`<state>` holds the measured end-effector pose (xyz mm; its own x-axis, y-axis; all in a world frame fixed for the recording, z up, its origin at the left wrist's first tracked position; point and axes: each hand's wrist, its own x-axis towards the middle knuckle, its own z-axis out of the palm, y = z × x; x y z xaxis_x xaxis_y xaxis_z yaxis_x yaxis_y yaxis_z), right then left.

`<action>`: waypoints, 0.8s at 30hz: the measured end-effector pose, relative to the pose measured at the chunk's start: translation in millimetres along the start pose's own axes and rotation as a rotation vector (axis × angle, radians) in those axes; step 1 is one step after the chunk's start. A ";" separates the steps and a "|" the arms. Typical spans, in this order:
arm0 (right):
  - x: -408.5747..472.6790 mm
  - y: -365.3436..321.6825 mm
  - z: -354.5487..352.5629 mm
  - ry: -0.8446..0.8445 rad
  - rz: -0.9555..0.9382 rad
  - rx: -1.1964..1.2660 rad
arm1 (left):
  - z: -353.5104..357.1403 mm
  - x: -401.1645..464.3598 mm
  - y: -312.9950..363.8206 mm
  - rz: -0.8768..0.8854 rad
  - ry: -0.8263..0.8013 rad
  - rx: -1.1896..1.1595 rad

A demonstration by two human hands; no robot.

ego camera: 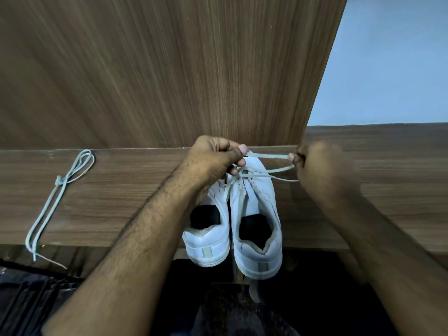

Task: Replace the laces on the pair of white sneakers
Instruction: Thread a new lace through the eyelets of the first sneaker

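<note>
The person works at the right sneaker point(257, 214), which stands beside the left sneaker point(208, 236) on the wooden shelf point(121, 202), heels over the front edge. The left hand point(213, 158) pinches one end of the flat lace point(266, 156) over the toe; the right hand point(315, 166), blurred, grips the other part, pulled taut btw. them. Step, I judge: lace going through the front eyelets; in or out, can't tell. Next needs even, gentle pull. Shoes: smooth white leather-like, worn collar padding. A second lace point(55, 200), knotted, lies well apart at left.
</note>
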<state>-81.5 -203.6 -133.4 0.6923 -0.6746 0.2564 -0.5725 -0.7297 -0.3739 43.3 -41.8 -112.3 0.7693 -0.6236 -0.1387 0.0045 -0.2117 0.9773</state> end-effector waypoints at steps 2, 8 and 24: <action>-1.2 -3.3 -0.5 -0.021 -0.034 -0.126 | -0.4 -0.8 0.2 -0.003 0.032 -0.025; -6.8 -32.3 1.7 0.114 -0.409 0.420 | 10.3 -4.3 3.6 -0.030 -0.027 -0.067; -2.5 -21.1 9.3 0.193 -0.564 0.362 | 10.9 -10.3 8.5 -0.172 -0.186 -0.291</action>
<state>-67.1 -185.5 -134.4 0.7310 -0.2358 0.6403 0.0571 -0.9140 -0.4017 28.5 -45.4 -104.3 0.6126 -0.7290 -0.3054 0.3253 -0.1196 0.9380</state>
